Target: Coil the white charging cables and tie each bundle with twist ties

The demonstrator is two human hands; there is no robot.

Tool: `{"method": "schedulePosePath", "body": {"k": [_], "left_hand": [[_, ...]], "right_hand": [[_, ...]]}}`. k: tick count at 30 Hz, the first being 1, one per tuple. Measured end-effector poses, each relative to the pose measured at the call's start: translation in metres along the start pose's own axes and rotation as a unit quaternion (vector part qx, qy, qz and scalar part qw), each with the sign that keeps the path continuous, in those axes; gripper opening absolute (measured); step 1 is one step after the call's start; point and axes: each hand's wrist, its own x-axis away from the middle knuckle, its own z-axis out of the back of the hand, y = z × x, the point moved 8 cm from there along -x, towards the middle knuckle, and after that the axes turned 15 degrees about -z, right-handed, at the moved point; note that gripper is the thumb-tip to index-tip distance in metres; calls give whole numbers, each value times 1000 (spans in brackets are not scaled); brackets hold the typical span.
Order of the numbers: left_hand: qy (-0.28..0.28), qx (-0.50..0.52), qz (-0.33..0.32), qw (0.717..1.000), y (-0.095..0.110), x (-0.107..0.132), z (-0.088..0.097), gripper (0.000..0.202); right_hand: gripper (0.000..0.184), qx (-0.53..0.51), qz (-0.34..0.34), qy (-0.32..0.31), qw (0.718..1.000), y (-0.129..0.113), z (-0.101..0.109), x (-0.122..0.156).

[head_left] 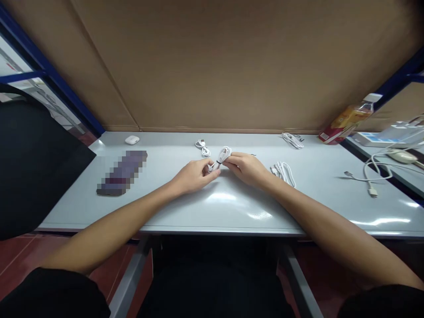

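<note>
A coiled white cable point(224, 153) with a dark tie around its middle is held between my two hands, just over the table. My left hand point(196, 175) pinches its lower left end between thumb and fingers. At the tie, the fingers of my right hand point(245, 167) are closed on the bundle from the right. Behind my left hand lies a smaller coiled white cable point(205, 151). Another white cable bundle point(285, 172) rests beside my right wrist. Farther back on the right is a further tied white cable point(292, 140).
On the left lie a blurred-out flat object point(122, 173) and a white earbud case point(132, 140). A drink bottle point(347, 120) leans at the back right. A loose white cable point(367, 179) trails over the right side of the grey table point(185, 216). A brown panel point(212, 66) stands behind.
</note>
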Motion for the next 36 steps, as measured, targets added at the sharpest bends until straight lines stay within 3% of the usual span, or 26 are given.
{"method": "schedulePosePath", "body": {"k": [4,9,16,19,22,24,27,33,36], "left_hand": [[8,-17,-6,1000,-6,1,2,52],[-5,-74,-97,992,1,-3,-2,32],[-14,-23,-196,980,15,-3,-9,26],[35,-51,-175,983,7,-6,2,26],[66,-146,-141,977,-7,-10,14,42],[40,-201,-117,972,-19,-13,15,56],[-12,-239,-83,967,-32,-14,10,56],[12,-229,-102,968,-17,-11,13,39],[12,-216,-114,970,-8,-8,12,35]], "right_hand": [[26,23,-61,-5,998,19,-4,-9],[27,64,-92,-4,994,31,-12,-18],[25,57,-93,27,994,20,1,-10],[23,36,-66,34,997,6,4,-4],[30,46,-2,25,999,-14,-4,3],[31,60,39,18,997,-23,-13,7],[34,57,54,8,997,-24,-22,8],[41,19,20,-37,999,-2,-25,-5],[50,-16,45,-66,997,-1,-27,-9]]}}
